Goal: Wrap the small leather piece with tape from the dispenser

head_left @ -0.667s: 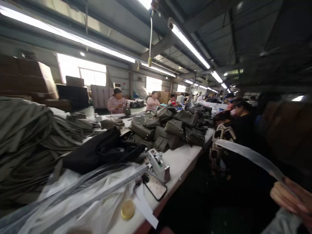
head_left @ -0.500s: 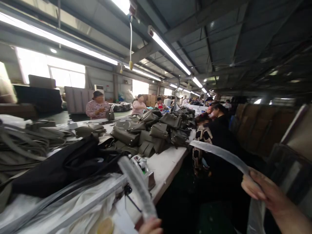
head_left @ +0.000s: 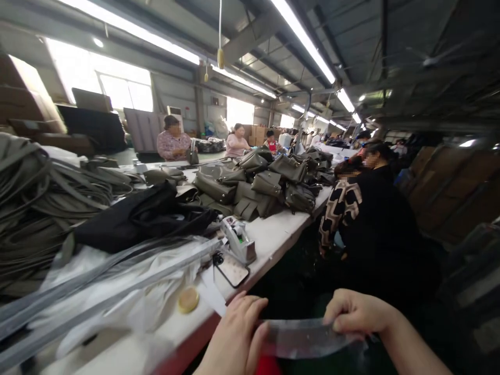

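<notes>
Both hands have come down and together since the earlier frame: the left hand (head_left: pixel 236 338) and right hand (head_left: pixel 357 315) each pinch one end of a clear plastic strip (head_left: pixel 302 338), stretched between them just off the counter (head_left: pixel 281 237) edge. On the white counter lie a tape dispenser (head_left: pixel 239 246), a phone (head_left: pixel 232 269), a yellow lid (head_left: pixel 188 300), clear plastic sheeting (head_left: pixel 117 291), black cloth (head_left: pixel 144 219), olive straps (head_left: pixel 42 198) and a heap of olive bags (head_left: pixel 265 185). Seated workers (head_left: pixel 367 208) line the long hall under strip lights (head_left: pixel 308 44).
</notes>
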Available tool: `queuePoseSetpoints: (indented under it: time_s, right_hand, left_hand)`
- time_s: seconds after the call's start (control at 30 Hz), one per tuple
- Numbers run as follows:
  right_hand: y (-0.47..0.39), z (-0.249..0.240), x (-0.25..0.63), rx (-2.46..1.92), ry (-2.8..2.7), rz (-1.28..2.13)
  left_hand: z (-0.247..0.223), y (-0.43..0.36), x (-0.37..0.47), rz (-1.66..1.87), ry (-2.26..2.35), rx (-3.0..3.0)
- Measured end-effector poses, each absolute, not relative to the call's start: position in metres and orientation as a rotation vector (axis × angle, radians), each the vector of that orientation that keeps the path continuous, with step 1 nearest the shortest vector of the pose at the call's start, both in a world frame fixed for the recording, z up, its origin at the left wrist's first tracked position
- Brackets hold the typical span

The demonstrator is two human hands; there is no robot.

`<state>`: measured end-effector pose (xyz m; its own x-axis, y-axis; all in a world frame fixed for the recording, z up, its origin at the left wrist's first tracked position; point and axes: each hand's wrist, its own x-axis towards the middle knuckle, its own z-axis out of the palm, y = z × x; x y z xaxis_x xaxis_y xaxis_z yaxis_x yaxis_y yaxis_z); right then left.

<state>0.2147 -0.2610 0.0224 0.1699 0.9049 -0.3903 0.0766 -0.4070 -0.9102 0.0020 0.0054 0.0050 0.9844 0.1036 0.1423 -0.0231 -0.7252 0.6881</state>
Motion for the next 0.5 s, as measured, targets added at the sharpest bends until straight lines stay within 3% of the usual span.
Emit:
queuePoseSetpoints:
  time_s: [0.17,0.5]
  right_hand:
    - [-0.238,0.017,0.21,-1.747,-1.031,1.354]
    - [-0.234,0.013,0.21,-1.862,-1.04,1.37]
  left_hand:
    - [-0.007,0.012,-0.007,-0.407,0.111,1.949]
    - [-0.034,0.025,-0.031,-0.648,0.148,1.665]
